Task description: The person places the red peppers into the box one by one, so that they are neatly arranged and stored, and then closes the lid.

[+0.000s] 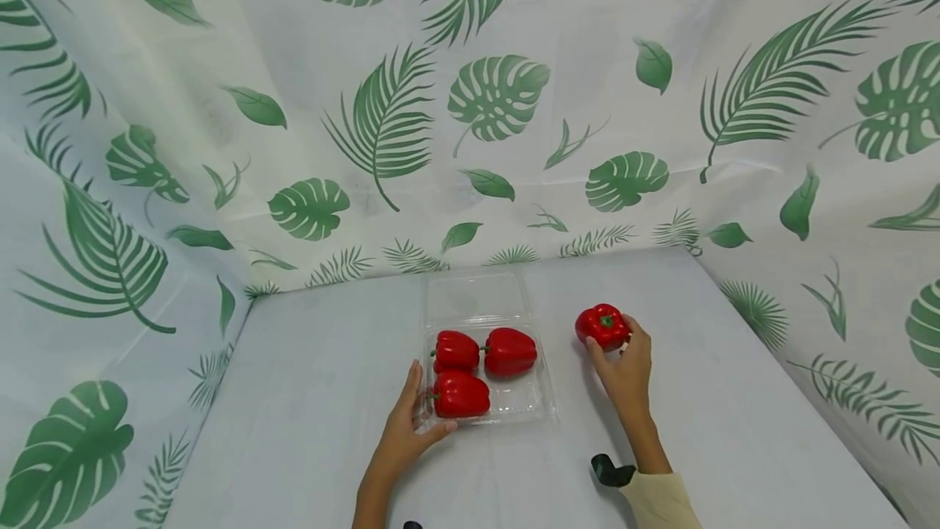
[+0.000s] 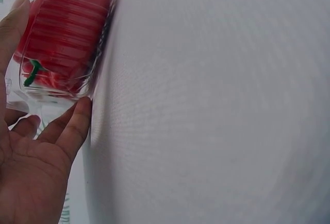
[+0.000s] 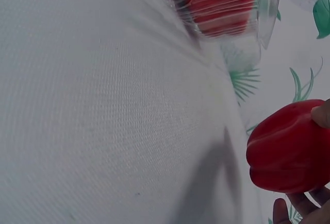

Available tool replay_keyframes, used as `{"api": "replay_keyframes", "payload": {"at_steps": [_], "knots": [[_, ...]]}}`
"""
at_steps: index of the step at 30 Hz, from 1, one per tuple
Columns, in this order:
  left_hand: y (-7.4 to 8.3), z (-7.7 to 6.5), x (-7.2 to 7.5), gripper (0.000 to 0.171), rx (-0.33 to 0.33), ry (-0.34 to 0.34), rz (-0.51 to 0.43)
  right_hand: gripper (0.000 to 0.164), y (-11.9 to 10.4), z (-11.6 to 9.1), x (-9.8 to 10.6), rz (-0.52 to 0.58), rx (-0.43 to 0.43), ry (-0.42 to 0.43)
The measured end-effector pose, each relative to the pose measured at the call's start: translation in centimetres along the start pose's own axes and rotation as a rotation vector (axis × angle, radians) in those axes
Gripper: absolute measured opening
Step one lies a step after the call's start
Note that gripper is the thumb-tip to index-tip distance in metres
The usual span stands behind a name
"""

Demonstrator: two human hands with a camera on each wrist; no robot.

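A clear plastic clamshell container [image 1: 521, 406] lies on the table with its lid [image 1: 473, 296] folded back. Inside are three red bell peppers, one at the back left [image 1: 457, 351], one at the back right [image 1: 510, 352] and one at the front left [image 1: 461, 394]. My left hand [image 1: 402, 435] rests at the container's near-left corner, thumb along the front edge and fairly straight fingers at the left side. To the right of the container, my right hand [image 1: 626, 366] grips another red bell pepper [image 1: 602, 325] between thumb and fingers, its green stem facing up. The right wrist view shows this pepper [image 3: 289, 149] above the table.
A white cloth covers the table [image 1: 308, 398]. Behind it and at both sides hang white curtains [image 1: 558, 15] with green leaf prints. A dark strap piece [image 1: 612, 470] sticks out beside my right wrist at the beige sleeve [image 1: 661, 500].
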State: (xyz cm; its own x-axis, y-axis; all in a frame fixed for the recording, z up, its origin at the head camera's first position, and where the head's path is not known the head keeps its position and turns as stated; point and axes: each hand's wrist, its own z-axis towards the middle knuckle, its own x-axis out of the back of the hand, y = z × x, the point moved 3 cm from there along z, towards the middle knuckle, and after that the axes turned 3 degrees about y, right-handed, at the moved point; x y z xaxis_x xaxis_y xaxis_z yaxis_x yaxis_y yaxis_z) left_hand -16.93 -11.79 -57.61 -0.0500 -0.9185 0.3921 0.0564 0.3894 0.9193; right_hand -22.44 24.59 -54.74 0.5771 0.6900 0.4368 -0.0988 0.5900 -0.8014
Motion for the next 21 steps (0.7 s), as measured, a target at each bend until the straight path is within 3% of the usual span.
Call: {"api": "replay_keyframes", "payload": {"at_steps": [12,21], "knots": [[0.1,0.1,0.1,0.110,-0.017,0.003,0.008,0.077,-1.0,-1.0,-0.2,0.028,0.026,-0.041],[-0.2,0.1,0.1,0.109,-0.002,-0.004,-0.001,0.077,-2.4,-1.2,0.2,0.103,0.017,-0.002]]}}
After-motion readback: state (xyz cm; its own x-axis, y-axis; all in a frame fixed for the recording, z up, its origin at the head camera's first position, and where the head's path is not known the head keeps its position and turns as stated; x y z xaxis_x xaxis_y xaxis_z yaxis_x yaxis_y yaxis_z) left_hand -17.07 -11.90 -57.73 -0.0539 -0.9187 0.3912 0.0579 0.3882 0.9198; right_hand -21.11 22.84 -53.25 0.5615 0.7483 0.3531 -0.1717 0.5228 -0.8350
